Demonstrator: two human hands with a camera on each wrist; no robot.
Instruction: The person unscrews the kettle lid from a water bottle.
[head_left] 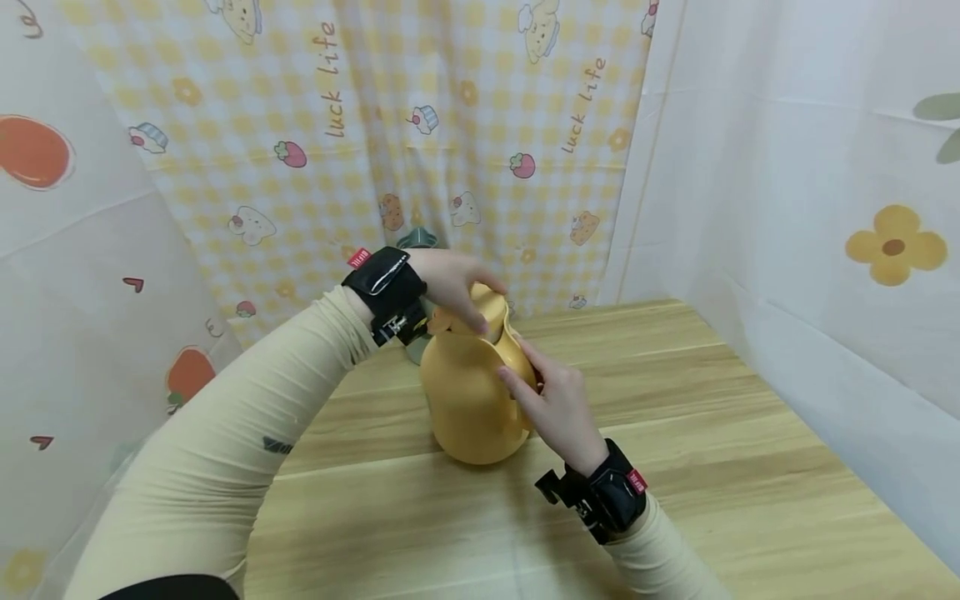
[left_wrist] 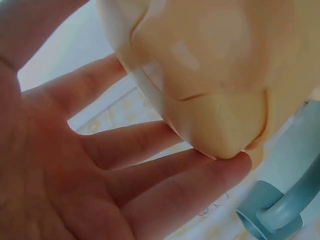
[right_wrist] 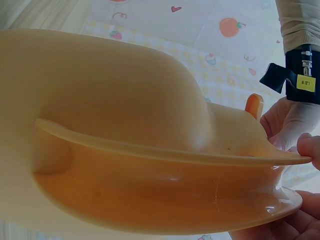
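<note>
A yellow jug [head_left: 468,400] stands upright on the wooden table, its loop handle [right_wrist: 165,180] on the right side. My right hand [head_left: 562,408] grips that handle near its top, with the thumb [head_left: 521,387] on the near side. Over the jug's top, my left hand [head_left: 453,283] holds the yellow lid [head_left: 491,308] between thumb and fingers. In the left wrist view its fingers [left_wrist: 175,195] stretch along the lid's rim, tips right at the edge. A small orange tab [right_wrist: 255,106] sticks up on the side away from the handle.
Behind the jug, partly hidden by my left hand, stands a grey-green vessel [head_left: 417,239] with a handle [left_wrist: 295,200]. The wooden table [head_left: 645,400] reaches toward me and to the right. Printed curtains [head_left: 450,167] hang close behind and at both sides.
</note>
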